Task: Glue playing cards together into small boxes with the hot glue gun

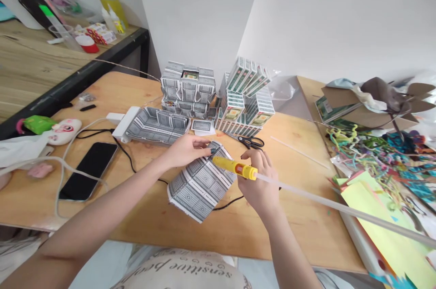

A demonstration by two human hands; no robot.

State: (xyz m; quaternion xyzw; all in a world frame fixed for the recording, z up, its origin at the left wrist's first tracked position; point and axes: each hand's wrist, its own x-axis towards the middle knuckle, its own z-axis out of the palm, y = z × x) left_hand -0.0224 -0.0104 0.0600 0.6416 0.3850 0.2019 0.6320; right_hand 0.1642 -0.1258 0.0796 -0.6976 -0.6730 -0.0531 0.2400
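Observation:
In my right hand (259,177) is a yellow hot glue gun (235,167), fingers wrapped round its handle, with a long translucent glue stick (320,199) trailing out of its back to the right. Its nozzle points left at the upper end of a panel of joined playing cards (200,189), grey patterned backs up. My left hand (190,150) grips that panel's upper edge between thumb and fingers. Beyond it lies an open trough made of cards (158,125). A block built of cards (188,87) stands behind, near a loose card (201,126).
Stacked card boxes (243,102) stand behind black scissors (250,142). A phone (89,171), cables and a white power strip (126,124) lie left. Yellow paper (374,211) and colourful pipe cleaners (347,139) cover the right side. Another table (34,71) adjoins at left.

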